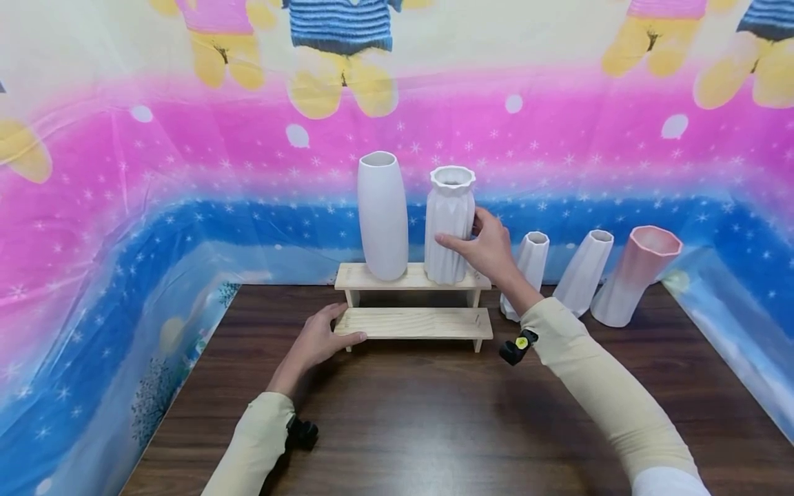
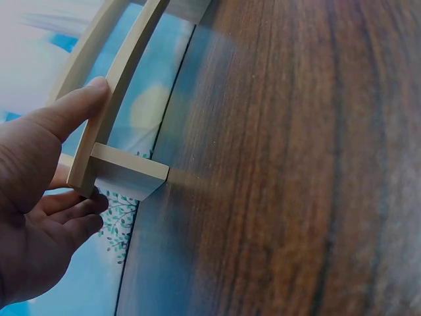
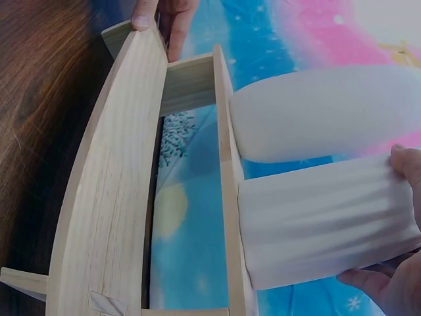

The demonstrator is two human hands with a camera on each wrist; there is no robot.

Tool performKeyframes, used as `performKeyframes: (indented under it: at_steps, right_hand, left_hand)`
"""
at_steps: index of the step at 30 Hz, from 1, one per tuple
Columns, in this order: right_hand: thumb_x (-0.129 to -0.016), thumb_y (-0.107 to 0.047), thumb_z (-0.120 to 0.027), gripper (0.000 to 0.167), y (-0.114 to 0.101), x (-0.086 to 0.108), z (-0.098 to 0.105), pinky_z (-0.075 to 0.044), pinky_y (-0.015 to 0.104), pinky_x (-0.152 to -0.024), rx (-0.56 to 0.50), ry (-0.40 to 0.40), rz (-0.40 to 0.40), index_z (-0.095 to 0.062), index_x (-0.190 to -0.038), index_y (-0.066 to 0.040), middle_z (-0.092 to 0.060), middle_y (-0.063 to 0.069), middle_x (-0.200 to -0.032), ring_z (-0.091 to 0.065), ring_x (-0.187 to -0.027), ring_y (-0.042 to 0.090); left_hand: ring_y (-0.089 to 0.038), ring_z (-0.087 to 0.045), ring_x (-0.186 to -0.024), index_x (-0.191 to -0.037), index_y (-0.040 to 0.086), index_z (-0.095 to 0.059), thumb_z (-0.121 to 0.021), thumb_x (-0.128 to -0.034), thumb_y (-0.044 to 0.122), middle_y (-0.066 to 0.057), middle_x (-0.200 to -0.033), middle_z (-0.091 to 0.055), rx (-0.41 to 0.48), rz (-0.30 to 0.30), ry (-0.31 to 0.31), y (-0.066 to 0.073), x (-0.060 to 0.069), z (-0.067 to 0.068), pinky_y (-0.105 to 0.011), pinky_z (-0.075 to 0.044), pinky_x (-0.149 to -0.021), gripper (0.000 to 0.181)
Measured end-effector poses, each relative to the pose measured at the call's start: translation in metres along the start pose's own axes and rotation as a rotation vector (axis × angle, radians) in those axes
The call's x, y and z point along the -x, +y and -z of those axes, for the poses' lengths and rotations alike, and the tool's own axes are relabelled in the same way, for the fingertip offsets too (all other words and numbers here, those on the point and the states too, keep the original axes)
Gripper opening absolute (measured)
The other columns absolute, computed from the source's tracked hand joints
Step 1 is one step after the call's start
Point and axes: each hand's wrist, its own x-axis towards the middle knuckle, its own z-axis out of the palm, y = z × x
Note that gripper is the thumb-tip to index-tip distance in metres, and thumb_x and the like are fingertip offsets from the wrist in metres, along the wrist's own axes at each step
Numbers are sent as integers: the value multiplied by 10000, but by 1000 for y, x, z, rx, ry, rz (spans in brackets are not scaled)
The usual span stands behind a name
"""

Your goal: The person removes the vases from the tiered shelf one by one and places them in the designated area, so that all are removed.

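A two-step wooden stand (image 1: 415, 324) stands at the back of the table. On its upper step are a tall smooth white vase (image 1: 383, 220) at the left and a fluted white vase (image 1: 448, 227) with a scalloped rim at the right. My right hand (image 1: 486, 248) grips the fluted vase from its right side, thumb across the front; in the right wrist view the base of the fluted vase (image 3: 316, 224) meets the upper step. With my left hand (image 1: 319, 335) I hold the left end of the lower step, the thumb (image 2: 85, 99) over its front edge.
Right of the stand, two slim white vases (image 1: 536, 258) (image 1: 583, 272) and a pink-and-white vase (image 1: 635, 275) stand on the dark wooden table (image 1: 422, 420). A printed cloth (image 1: 248, 158) hangs directly behind and at both sides.
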Motion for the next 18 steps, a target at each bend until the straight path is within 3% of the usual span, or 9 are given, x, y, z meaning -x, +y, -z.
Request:
performKeyframes:
  at_steps: [8, 18]
  right_hand:
    - [-806, -489, -861, 832, -1, 10, 7, -587, 484, -904, -9, 1, 36, -519, -1457, -100, -661, 117, -1326, -669, -1166, 272]
    - [-772, -448, -901, 853, -5, 26, 21, -603, 474, -868, -72, -26, 16, -523, -1454, -100, -662, 121, -1327, -674, -1171, 300]
  left_hand:
    - [-417, -348, -1476, -1552, 3, -410, -791, -848, 563, -231, -1597, -377, 12, -5, 8, 0, 0, -2, -600, -367, -1142, 977]
    - [-419, -342, -1479, -1554, 2, -405, -783, -860, 557, -231, -1601, -371, 2, 0, -3, 2, 0, -1, -603, -367, -1140, 966]
